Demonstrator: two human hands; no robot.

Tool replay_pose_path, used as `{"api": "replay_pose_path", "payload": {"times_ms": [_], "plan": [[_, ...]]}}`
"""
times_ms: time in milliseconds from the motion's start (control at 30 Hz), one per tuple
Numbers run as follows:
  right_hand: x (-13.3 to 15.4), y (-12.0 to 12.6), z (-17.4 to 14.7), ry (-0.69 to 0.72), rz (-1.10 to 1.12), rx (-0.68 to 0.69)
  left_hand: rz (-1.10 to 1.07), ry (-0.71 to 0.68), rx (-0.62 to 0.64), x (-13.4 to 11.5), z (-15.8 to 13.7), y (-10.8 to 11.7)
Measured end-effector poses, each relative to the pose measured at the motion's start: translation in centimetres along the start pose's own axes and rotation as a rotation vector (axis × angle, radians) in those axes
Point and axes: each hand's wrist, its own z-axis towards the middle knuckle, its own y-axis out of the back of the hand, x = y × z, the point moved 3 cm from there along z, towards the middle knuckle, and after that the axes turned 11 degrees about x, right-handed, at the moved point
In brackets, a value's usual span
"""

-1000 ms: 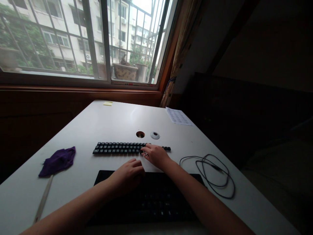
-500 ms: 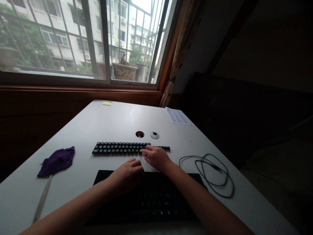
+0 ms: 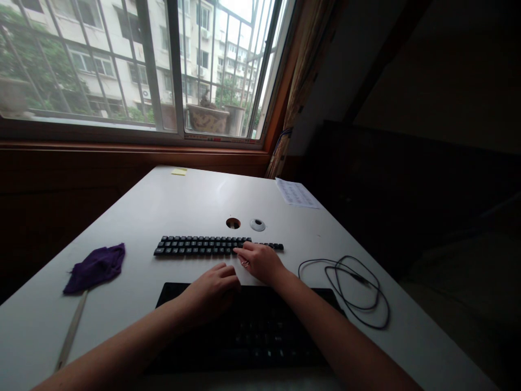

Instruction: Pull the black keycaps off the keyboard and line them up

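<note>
Rows of loose black keycaps (image 3: 195,247) stand lined up on the white table. My right hand (image 3: 260,262), with a ring on one finger, is closed at the right part of these rows, its fingertips on a keycap (image 3: 236,251) in the front row. Below them lies a black keyboard (image 3: 264,326), with keys showing dimly in its near part. My left hand (image 3: 217,285) hovers or rests over the keyboard's far edge with fingers curled in; whatever they hold is hidden. Both forearms cover parts of the keyboard.
A purple cloth (image 3: 95,269) lies at the left over the end of a flat strip (image 3: 72,331). A black cable (image 3: 366,307) is coiled at the right. Farther back are a round hole (image 3: 233,223), a grey ring cap (image 3: 258,224), a printed sheet (image 3: 297,193) and a yellow note (image 3: 179,171).
Almost nothing differs. Both hands keep their places, and the view has shifted by only a hair.
</note>
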Motion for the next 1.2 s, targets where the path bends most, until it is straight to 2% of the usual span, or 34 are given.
{"api": "replay_pose_path", "payload": {"times_ms": [333, 500, 667, 833, 1033, 1200], "plan": [[0.0, 0.2, -0.1, 0.022, 0.000, -0.065, 0.019, 0.011, 0.005, 0.0, 0.0, 0.0], [0.0, 1.7, -0.6, 0.046, 0.114, -0.167, 0.030, 0.006, 0.000, 0.0, 0.0, 0.3], [-0.1, 4.4, -2.0, 0.037, 0.415, -0.256, 0.035, 0.015, 0.008, 0.2, 0.0, 0.2], [-0.7, 6.1, -4.8, -0.129, 0.811, -0.300, 0.032, -0.003, 0.007, 0.3, 0.0, 0.0], [-0.4, 5.0, -8.5, -0.175, 1.306, -0.343, 0.037, -0.006, -0.001, 0.2, 0.0, 0.1], [0.7, 3.4, -10.3, -0.204, 1.409, -0.397, 0.033, -0.009, -0.003, -0.1, 0.0, 0.4]]}}
